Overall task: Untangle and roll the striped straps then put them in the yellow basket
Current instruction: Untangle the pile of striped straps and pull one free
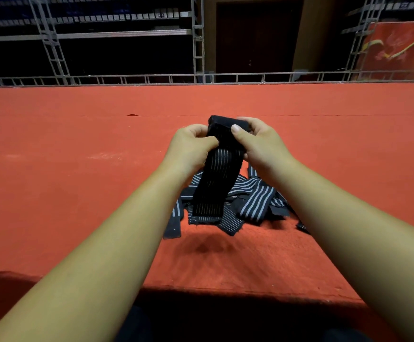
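Between both hands [222, 144]: striped strap [219, 174].

A black striped strap [216, 174] is held up above a red-covered surface [77, 169], its upper end folded over and pinched between the left hand [191, 146] and the right hand [257, 141]. Both grips are closed on the strap's top edge, while its loose length hangs down to a tangled pile of striped straps [250, 203] lying on the surface. Metal shelving [117, 33] is seen behind.
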### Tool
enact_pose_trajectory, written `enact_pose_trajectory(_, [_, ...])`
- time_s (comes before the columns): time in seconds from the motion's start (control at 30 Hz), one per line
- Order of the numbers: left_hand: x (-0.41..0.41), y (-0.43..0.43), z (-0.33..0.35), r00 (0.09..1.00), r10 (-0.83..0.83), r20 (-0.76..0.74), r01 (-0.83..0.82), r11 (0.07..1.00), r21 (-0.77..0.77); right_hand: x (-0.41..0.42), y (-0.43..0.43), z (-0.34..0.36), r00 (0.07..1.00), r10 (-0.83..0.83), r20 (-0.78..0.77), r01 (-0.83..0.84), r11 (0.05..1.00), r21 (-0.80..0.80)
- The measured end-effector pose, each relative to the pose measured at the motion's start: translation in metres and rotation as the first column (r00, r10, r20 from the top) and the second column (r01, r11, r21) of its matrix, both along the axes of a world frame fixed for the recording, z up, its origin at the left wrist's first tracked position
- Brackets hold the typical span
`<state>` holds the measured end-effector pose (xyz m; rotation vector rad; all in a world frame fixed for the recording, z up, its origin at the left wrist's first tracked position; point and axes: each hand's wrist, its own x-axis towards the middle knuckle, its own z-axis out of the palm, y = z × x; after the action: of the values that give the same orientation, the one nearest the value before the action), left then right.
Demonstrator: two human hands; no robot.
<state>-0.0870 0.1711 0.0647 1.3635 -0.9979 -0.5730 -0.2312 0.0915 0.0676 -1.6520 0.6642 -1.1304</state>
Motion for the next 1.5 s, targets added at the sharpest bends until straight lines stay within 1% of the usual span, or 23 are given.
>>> enact_pose_trajectory(0.13, [0.001,-0.003,0.001,0.998,0.055,0.022,-0.055,0.998,0.011,0.000,0.002,0.001,1.000,0.015,-0.015,-0.016,1.000,-0.017])
enact_pose_trajectory(0.23, [-0.001,-0.003,0.001,0.997,0.072,-0.030,-0.072,0.997,-0.011,-0.002,0.006,0.003,0.996,0.013,-0.094,-0.021,0.997,-0.081])
enact_pose_trajectory(0.33, [-0.003,-0.002,0.001,0.997,0.040,-0.071,-0.041,0.999,-0.017,-0.005,0.012,0.008,0.988,-0.002,-0.153,-0.020,0.990,-0.140])
enact_pose_trajectory(0.4, [-0.004,-0.002,0.002,0.998,0.020,-0.062,-0.022,1.000,-0.018,-0.006,0.010,0.009,0.990,-0.008,-0.140,-0.013,0.989,-0.146])
enact_pose_trajectory(0.57, [-0.010,-0.002,0.003,0.998,0.052,-0.041,-0.054,0.997,-0.051,-0.005,0.011,0.009,0.993,0.006,-0.122,-0.019,0.994,-0.109])
enact_pose_trajectory(0.67, [-0.011,-0.001,0.002,0.998,0.048,-0.044,-0.050,0.998,-0.041,-0.004,0.015,0.009,0.993,-0.005,-0.116,-0.008,0.994,-0.108])
enact_pose_trajectory(0.7, [-0.011,-0.001,0.002,0.998,0.046,-0.035,-0.047,0.998,-0.039,-0.004,0.015,0.008,0.993,-0.015,-0.119,0.000,0.993,-0.121])
enact_pose_trajectory(0.8, [-0.009,0.000,0.001,0.996,0.056,0.072,-0.053,0.998,-0.038,-0.007,0.011,0.007,0.989,-0.034,-0.143,0.012,0.988,-0.153])
enact_pose_trajectory(0.97, [-0.013,0.003,0.006,0.984,0.022,0.176,-0.002,0.993,-0.115,-0.009,0.001,0.005,0.980,-0.090,-0.178,0.058,0.982,-0.178])
enact_pose_trajectory(1.03, [-0.017,0.004,0.007,0.973,0.039,0.226,-0.011,0.992,-0.123,-0.009,0.001,0.005,0.979,-0.095,-0.178,0.063,0.982,-0.175])
enact_pose_trajectory(1.1, [-0.018,0.005,0.006,0.959,0.079,0.273,-0.044,0.990,-0.131,-0.010,0.003,0.005,0.984,-0.078,-0.157,0.054,0.987,-0.151])
enact_pose_trajectory(1.17, [-0.019,0.005,0.000,0.952,0.090,0.293,-0.051,0.989,-0.138,-0.010,0.006,0.004,0.994,-0.047,-0.101,0.036,0.993,-0.108])
enact_pose_trajectory(1.27, [-0.020,0.008,-0.013,0.957,0.100,0.273,-0.059,0.986,-0.155,-0.006,0.012,-0.003,1.000,-0.006,-0.024,0.006,1.000,-0.021])
enact_pose_trajectory(1.33, [-0.018,0.009,-0.023,0.969,0.105,0.223,-0.065,0.982,-0.180,-0.004,0.014,-0.011,1.000,0.011,0.017,-0.011,1.000,0.027])
enact_pose_trajectory(1.4, [-0.014,0.009,-0.035,0.989,0.103,0.111,-0.082,0.981,-0.178,-0.003,0.016,-0.019,1.000,0.019,0.022,-0.021,0.996,0.083])
enact_pose_trajectory(1.5, [-0.006,0.007,-0.053,0.997,0.048,-0.058,-0.056,0.989,-0.139,0.000,0.013,-0.038,0.999,0.016,-0.044,-0.010,0.989,0.147])
